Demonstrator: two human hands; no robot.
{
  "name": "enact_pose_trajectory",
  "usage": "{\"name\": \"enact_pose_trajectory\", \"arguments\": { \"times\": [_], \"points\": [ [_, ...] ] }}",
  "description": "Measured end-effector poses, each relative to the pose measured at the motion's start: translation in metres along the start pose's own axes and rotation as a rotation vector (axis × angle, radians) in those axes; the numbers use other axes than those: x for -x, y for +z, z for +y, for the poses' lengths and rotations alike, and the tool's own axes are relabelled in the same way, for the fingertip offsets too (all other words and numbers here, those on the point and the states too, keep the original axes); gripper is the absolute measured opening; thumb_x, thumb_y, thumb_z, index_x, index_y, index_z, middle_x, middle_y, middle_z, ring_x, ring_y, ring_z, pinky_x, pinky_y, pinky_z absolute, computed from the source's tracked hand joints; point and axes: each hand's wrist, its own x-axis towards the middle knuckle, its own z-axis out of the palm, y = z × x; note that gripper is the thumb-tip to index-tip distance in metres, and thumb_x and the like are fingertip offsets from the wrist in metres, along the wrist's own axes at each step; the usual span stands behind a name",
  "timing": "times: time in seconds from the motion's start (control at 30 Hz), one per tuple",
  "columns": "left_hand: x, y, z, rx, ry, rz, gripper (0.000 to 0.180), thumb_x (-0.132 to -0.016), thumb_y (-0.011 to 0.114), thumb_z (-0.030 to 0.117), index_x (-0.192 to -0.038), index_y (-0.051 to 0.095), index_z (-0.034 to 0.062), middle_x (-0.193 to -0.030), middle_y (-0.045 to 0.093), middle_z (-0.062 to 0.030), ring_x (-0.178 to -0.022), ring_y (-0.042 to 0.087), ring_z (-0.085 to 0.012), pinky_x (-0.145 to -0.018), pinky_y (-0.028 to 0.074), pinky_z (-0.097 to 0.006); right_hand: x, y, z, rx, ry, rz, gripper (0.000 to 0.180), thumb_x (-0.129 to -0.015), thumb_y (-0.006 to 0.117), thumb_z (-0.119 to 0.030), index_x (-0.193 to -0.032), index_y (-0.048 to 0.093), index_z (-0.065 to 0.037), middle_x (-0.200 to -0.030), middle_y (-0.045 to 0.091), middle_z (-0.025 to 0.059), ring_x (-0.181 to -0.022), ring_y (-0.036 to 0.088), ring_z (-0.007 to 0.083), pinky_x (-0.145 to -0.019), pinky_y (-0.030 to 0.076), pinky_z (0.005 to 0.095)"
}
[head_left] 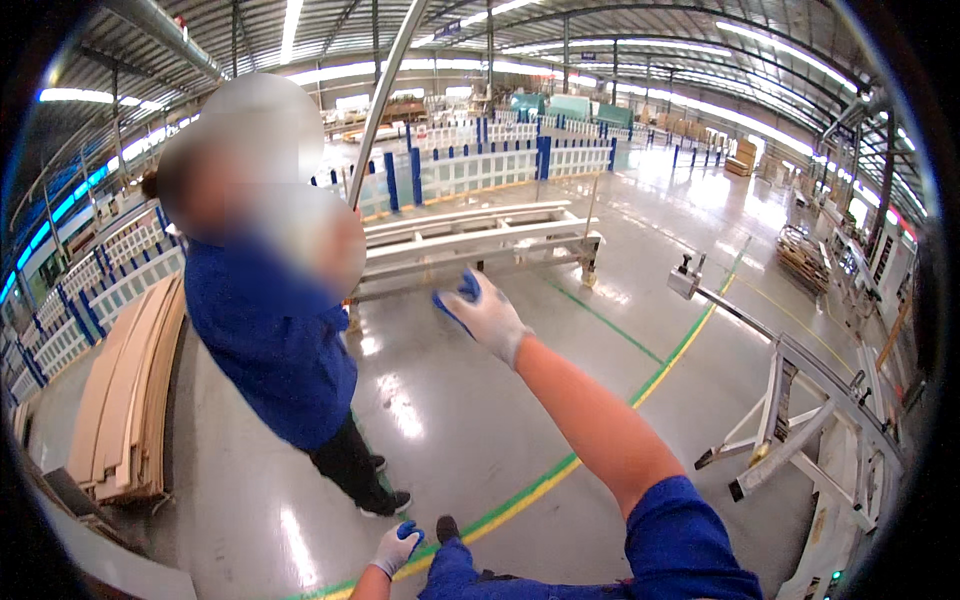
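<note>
My right hand [488,315], in a white glove with blue on the palm side, is stretched out in front of me. Its thumb and fingers are bent and apart, with nothing between them. Beyond it lies a long white metal frame [470,240], low above the floor and well out of reach. My left hand [396,548], gloved the same way, hangs low beside my leg. Its fingers are loosely curled with a gap, and I see nothing in them. A co-worker in a blue jacket [265,340] stands at my left, touching neither hand.
Stacked brown boards [125,385] lie at the left. A metal stand with angled arms [790,420] is at the right. A green and yellow line [540,485] crosses the shiny floor. White fencing with blue posts [475,175] runs behind the frame, and a slanted metal pole [385,90] rises beside the co-worker.
</note>
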Motion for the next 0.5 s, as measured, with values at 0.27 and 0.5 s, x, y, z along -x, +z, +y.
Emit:
{"name": "enact_pose_trajectory", "arguments": {
  "times": [0.27,0.5],
  "points": [
    [-0.135,-0.068,0.185,0.244,0.238,-0.081,0.054,-0.092,0.066,0.010,-0.141,0.050,-0.0059,-0.129,0.065,-0.0186,-0.119,0.064,-0.0226,-0.103,0.049,-0.035,-0.244,0.093,-0.147,-0.139,-0.078,0.204,0.122,-0.079,0.076,-0.059,-0.158,0.008,0.004,-0.150,0.041,0.0316,-0.141,0.042,0.0406,-0.114,0.037,0.0412],
    [-0.261,-0.120,0.219,0.197,0.441,0.243,0.056,-0.089,0.068,0.005,-0.142,0.051,-0.0034,-0.128,0.064,-0.0148,-0.111,0.064,-0.0221,-0.100,0.049,-0.033,-0.314,0.068,-0.189,-0.500,-0.310,0.322,0.054,-0.100,0.055,-0.040,-0.137,0.043,-0.002,-0.111,0.068,0.0211,-0.106,0.065,0.0403,-0.095,0.048,0.0483]
  ]
}}
